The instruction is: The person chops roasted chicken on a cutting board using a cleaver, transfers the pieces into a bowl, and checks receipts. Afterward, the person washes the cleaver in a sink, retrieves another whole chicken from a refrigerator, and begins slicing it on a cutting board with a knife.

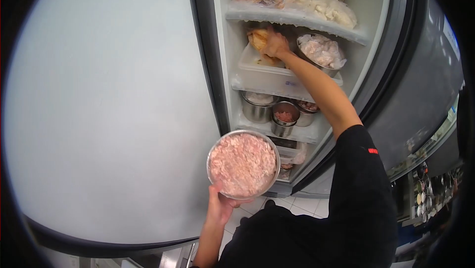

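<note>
My left hand (223, 204) supports a round metal bowl (278, 169) from below, its thumb over the rim. Pale pink minced meat (242, 161) fills the bowl nearly to the top. Inside the open fridge, my right hand (276, 45) has its fingers closed on a yellowish piece of food (258, 39), possibly poultry; some fingertips are hidden. That piece is over a white plastic tub (267, 84) on the middle shelf. Right of the hand is a metal pot (303, 52) holding a bag of pale food (322, 50).
Bagged food (326, 10) lies on the frosty shelf (297, 19) above my right hand. Lower down stand metal pots (257, 112), one with reddish meat (284, 116). A closed grey door (109, 109) spans the left; another door (420, 70) stands at the right.
</note>
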`<action>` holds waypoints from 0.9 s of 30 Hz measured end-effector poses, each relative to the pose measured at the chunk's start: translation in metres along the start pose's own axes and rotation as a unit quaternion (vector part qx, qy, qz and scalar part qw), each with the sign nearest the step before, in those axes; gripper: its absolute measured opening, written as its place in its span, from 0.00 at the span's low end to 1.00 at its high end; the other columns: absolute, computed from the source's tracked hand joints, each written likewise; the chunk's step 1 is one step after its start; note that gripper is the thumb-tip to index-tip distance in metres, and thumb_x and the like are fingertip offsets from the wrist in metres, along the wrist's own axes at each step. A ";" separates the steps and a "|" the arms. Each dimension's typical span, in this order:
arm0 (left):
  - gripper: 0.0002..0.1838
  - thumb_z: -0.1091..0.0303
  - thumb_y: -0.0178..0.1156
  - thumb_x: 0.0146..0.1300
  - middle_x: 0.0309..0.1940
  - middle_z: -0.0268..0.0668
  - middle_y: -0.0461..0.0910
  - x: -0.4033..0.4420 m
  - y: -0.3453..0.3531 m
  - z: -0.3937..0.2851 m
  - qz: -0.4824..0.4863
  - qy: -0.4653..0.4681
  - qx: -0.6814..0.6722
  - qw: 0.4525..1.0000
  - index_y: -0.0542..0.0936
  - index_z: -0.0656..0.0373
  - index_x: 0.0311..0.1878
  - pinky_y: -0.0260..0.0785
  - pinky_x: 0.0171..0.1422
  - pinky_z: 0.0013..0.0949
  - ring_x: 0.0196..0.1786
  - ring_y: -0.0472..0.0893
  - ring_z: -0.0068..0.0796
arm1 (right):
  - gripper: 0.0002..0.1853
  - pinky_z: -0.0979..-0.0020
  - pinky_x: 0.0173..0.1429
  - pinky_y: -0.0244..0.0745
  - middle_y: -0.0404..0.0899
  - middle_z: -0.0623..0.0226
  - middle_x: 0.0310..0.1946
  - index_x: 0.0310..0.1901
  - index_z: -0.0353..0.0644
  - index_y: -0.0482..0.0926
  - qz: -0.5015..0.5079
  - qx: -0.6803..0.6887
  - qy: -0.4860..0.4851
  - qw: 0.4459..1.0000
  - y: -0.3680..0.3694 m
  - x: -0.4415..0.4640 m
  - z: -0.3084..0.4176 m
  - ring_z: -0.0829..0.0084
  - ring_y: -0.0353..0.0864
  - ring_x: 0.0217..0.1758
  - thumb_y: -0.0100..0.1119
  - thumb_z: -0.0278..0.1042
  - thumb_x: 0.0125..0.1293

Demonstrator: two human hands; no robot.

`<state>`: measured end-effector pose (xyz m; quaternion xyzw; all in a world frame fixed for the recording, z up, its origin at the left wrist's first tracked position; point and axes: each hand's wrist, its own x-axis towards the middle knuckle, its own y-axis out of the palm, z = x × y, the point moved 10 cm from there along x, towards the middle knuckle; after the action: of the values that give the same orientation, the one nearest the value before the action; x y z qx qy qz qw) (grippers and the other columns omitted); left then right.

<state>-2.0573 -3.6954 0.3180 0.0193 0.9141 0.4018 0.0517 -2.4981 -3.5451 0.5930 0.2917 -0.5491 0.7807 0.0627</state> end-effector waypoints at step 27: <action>0.54 0.32 0.54 0.67 0.75 0.57 0.57 0.162 0.199 -0.175 -0.011 0.078 0.107 0.991 0.49 0.70 0.78 0.79 0.66 0.60 0.68 0.71 0.65 | 0.56 0.55 0.74 0.71 0.70 0.59 0.64 0.69 0.41 0.60 -0.360 0.457 -0.095 0.808 -0.265 -0.335 -0.114 0.59 0.75 0.67 0.86 0.39 0.38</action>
<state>-2.2390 -3.6765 0.5694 -0.0166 0.9533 0.3010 -0.0176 -2.1561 -3.2657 0.6091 0.5361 0.0122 0.8312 0.1467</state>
